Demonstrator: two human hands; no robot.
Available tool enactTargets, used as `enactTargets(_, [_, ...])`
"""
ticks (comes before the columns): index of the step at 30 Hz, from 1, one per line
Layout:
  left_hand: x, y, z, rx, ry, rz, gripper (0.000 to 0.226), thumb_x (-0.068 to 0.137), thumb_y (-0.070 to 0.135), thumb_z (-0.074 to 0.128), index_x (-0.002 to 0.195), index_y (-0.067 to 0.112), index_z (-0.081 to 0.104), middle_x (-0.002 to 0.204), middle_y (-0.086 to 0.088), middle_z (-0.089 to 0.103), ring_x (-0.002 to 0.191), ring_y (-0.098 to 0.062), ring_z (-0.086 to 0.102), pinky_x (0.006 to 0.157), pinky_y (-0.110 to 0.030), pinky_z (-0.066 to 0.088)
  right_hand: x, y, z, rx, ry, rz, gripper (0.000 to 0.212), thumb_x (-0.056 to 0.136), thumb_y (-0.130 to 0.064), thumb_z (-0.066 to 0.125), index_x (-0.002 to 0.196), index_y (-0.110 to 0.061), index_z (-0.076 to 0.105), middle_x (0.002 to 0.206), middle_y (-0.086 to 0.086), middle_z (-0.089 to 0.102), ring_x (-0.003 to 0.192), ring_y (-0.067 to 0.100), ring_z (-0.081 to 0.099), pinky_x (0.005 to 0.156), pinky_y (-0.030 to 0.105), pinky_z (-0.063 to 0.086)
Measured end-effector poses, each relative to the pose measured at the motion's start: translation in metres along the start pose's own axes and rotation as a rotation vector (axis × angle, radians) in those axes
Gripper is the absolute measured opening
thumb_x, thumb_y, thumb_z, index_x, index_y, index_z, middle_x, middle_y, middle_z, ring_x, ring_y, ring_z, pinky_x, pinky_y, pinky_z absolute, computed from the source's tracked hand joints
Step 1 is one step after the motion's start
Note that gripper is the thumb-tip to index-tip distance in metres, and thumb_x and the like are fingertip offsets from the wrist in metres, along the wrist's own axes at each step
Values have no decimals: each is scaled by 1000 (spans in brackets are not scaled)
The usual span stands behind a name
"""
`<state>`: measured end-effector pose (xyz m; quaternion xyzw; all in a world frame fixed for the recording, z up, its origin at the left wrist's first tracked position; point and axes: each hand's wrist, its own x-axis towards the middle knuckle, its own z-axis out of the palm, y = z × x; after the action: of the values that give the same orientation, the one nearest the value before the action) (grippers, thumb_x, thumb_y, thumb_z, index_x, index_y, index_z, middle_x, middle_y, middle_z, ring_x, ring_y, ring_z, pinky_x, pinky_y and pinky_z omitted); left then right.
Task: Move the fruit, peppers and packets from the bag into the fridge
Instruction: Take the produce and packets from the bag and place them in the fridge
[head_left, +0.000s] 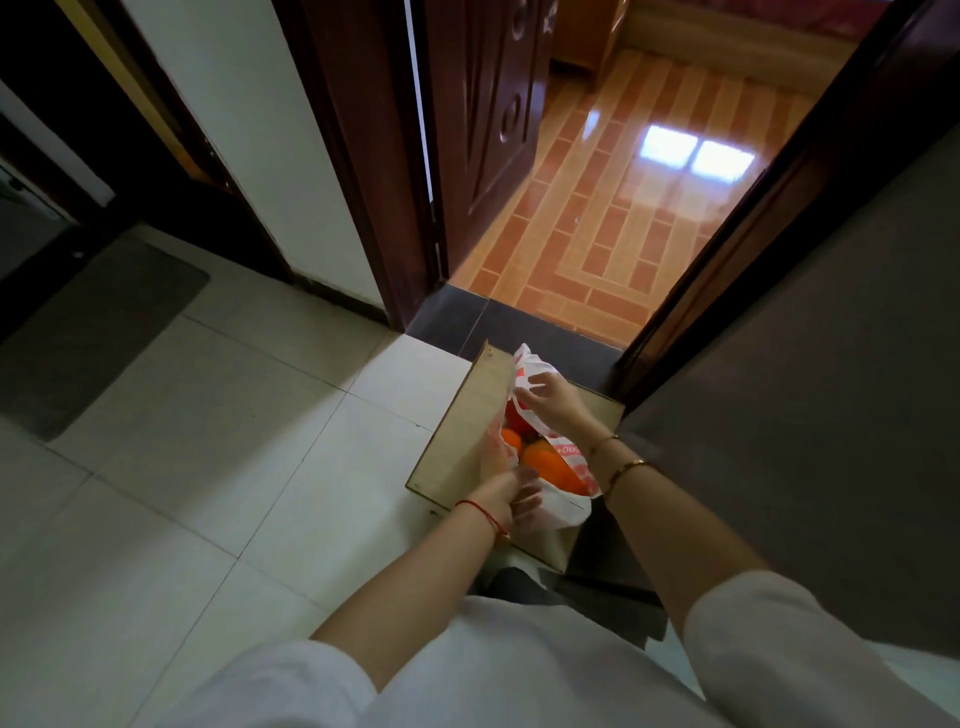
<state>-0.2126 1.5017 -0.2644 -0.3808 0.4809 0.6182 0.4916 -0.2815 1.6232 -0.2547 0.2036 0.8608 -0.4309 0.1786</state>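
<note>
1. Left hand (511, 496) down at the near end of the plastic bag (563, 506), fingers curled round the bag's thin edge and pinching it. Red string round that wrist.
2. Right hand (550, 402) at the far end of the bag, fingers bent over the white-and-red rim and gripping it. Two thin gold bangles on that wrist.
3. Bag mouth pulled wide between the two hands.
4. Between the hands, inside the bag: a small orange fruit (511, 440) close to the left fingers, a bigger orange pepper (550, 465) just beside it toward the right arm, and something red (522, 418) right under the right hand. Too blurry to tell if the red thing is fruit or pepper.
5. No telling if packets sit deeper in the bag.
6. Under both hands: a small wooden table (457, 447), with the bag resting on top.
7. Just past the right hand: a dark doorstep (467, 317), then a shiny orange tiled floor (597, 249) with window light on it, and an open dark wooden door (488, 114).
8. Out to the left of the left hand: pale floor tiles (218, 426) and, well apart, a grey mat (104, 322).
9. To the right of the right arm: a big dark grey flat side (831, 395) of something tall, maybe the fridge, but cannot tell.
10. White sleeves (769, 623) near the bottom, behind both hands.
</note>
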Motion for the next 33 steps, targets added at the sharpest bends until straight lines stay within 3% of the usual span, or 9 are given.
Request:
enactTargets(3, [2,3,-3,-18,69,44,18,91,21,67,89,8,54,86,-10,59,81,-22,61,101,-41,49,8,2,8,124,-81,49,47,94,-38,59,132,-10,55,113,5,64,91,13,60,62,14,48])
enactTargets(7, [-2,10,-10,7,186,154,18,91,23,67,95,6,60,81,-11,62,71,-21,60,68,-33,54,3,-4,6,238,-34,50,35,96,-33,58,123,-10,58,99,0,62,83,7,60,59,12,47])
enactTargets(11, [-13,14,-18,94,301,334,19,96,18,59,111,9,65,87,-5,66,83,-20,65,89,-40,57,-8,-5,-8,176,145,-4,29,100,-26,50,121,-9,60,111,8,65,72,11,58,57,20,46])
enactTargets(16, [-47,15,-29,309,290,534,26,98,18,55,124,16,55,114,-10,65,101,-24,67,94,-44,55,-43,3,-30,108,238,-60,28,102,-17,45,125,-11,60,114,9,65,69,12,53,55,15,40])
enactTargets(20, [-76,9,-44,507,301,677,34,98,36,51,131,29,48,126,-5,61,106,-26,65,90,-52,56,-76,11,-39,117,304,-112,29,101,-12,46,126,-9,61,93,8,66,65,18,56,55,17,42])
enactTargets(24, [-113,6,-55,663,359,831,34,101,34,47,134,23,48,125,-5,58,102,-18,58,80,-37,57,-114,16,-36,161,349,-148,26,100,-11,48,121,-6,62,73,2,57,54,10,43,52,21,35])
enactTargets(27, [-134,3,-64,761,401,912,35,101,28,48,135,20,49,129,-9,60,96,-15,59,65,-23,53,-147,17,-29,208,330,-171,26,101,-13,47,122,-8,60,74,1,56,61,17,50,60,32,42])
enactTargets(29, [-148,-4,-71,801,402,945,34,101,24,48,135,20,51,129,-10,60,98,-19,63,69,-28,57,-169,17,-25,239,330,-170,28,102,-16,46,126,-8,58,76,3,57,66,21,52,62,35,44])
enactTargets(33, [-167,-25,-88,896,400,997,36,99,17,51,136,20,52,129,-10,61,102,-20,62,70,-25,55,-209,20,-15,289,337,-145,31,102,-21,45,129,-11,56,85,-1,58,66,11,53,59,25,47])
